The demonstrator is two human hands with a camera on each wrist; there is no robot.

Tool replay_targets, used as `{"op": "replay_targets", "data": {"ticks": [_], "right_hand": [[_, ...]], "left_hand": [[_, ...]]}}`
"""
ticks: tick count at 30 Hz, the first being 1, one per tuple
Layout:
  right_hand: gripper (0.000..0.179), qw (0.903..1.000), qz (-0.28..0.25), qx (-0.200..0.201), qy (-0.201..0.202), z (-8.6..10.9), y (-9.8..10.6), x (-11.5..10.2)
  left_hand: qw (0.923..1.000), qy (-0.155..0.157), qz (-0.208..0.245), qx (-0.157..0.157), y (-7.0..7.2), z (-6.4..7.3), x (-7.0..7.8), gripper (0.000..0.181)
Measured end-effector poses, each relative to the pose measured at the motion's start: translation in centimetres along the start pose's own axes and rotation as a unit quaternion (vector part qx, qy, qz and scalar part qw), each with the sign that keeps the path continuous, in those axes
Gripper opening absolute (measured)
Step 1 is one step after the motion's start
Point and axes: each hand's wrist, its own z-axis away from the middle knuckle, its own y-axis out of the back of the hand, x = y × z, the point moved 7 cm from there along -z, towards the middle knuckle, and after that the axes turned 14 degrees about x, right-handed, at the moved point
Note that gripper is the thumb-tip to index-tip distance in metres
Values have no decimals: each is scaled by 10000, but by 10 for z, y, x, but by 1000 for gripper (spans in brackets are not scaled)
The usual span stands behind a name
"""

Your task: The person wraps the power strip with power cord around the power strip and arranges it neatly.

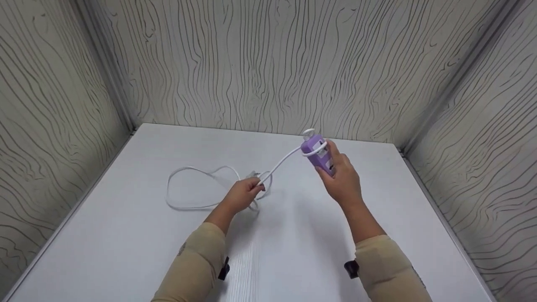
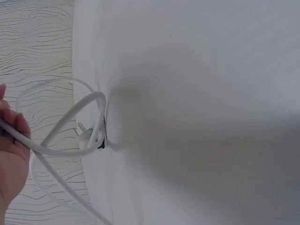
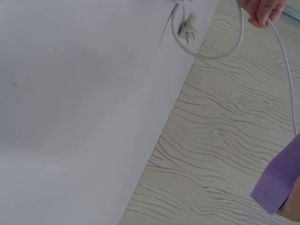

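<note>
Right hand (image 1: 345,178) gripped the purple power strip (image 1: 321,160); left hand (image 1: 244,193), leftward of it, pinched the white cord (image 1: 280,162) (winding, probably); another turn required tension.

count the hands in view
2: the left hand, holding the white cord, and the right hand, gripping the purple block farther right in the head view. No sign of others.

Soft, diffuse light brightens the white worktop (image 1: 126,251) in the head view, with faint-edged shadows and a pale streaky sheen toward the near edge; both wrist views look greyer and softer, broad blurred shadows dimming it
</note>
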Motion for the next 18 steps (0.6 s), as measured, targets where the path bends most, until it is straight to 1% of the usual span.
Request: {"op": "replay_targets", "data": {"ticks": [2, 3, 4, 6, 9, 12, 13, 16, 18], "right_hand": [[71, 9996, 66, 141, -254, -7, 10, 11], [71, 9991, 110, 199, -345, -10, 14, 16], [71, 9987, 158, 247, -415, -12, 19, 21], [72, 9982, 250, 289, -466, -16, 25, 30], [72, 9981, 364, 335, -357, -17, 29, 37], [73, 9982, 412, 374, -214, -13, 28, 37], [73, 9982, 426, 388, -143, -11, 27, 35], [72, 9981, 465, 384, 116, -7, 25, 24], [71, 9975, 472, 396, 350, -5, 24, 15]], "left_hand": [[9998, -55, -137, 111, 5, 2, -10, 14], [9997, -32, -178, 187, 8, 3, -15, 13], [9995, 38, -190, 264, 11, 4, -20, 12], [9991, 58, -157, 398, 15, 6, -28, 12], [9987, 108, -172, 459, 17, 7, -32, 14], [9986, 186, -299, 407, 13, 6, -32, 15], [9984, 221, -360, 374, 12, 5, -32, 15], [9967, 199, -721, 324, 8, 4, -30, 12], [9945, 164, -984, 317, 7, 4, -28, 16]]}}
